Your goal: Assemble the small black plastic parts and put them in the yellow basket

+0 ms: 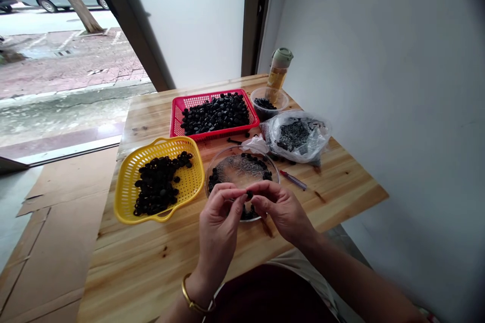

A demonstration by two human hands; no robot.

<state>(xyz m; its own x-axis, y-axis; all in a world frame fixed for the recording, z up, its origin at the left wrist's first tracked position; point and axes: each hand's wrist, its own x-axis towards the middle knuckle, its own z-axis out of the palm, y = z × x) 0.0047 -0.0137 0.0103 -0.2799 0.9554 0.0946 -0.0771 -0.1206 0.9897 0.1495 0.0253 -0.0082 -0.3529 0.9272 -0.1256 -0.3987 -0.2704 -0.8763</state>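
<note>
Wood table (144, 255), left hand (220, 229) and right hand (286, 209) both pinching one black piece (249, 195) over the bowl (239, 177), so probably mid-job, with heaps in the basket (190, 180) left of the bowl and tray (175, 118) behind it.

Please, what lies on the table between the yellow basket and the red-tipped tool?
In the head view, a clear round dish with black pieces lies there.
</note>
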